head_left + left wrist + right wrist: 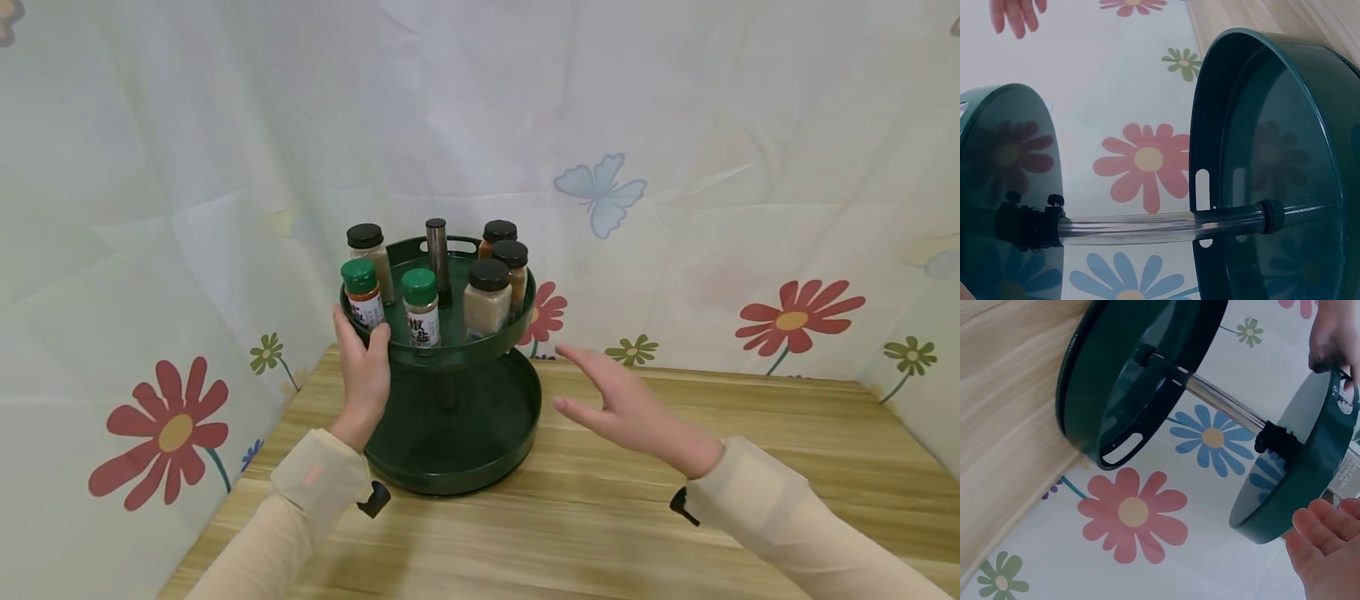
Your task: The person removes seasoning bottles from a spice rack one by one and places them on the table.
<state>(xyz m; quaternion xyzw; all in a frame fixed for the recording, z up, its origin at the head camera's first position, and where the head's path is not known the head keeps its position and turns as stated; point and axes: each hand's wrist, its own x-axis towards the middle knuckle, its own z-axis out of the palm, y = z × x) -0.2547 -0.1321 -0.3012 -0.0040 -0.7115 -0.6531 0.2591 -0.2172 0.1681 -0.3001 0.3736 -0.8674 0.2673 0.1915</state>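
Note:
A dark green two-tier round rack stands on the table, its upper tray and lower tray joined by a metal post. My left hand touches the upper tray's left rim, its thumb toward the front and fingers along the side. Beside the thumb are two green-capped spice bottles with white labels. To the right of the rack, my right hand is held in the air, thumb and fingers spread apart. In the right wrist view its fingers appear near the upper tray's edge.
Several black-capped spice jars stand in the upper tray around the post's upper end. Behind the wood-grain table hangs a pale curtain printed with flowers and a butterfly.

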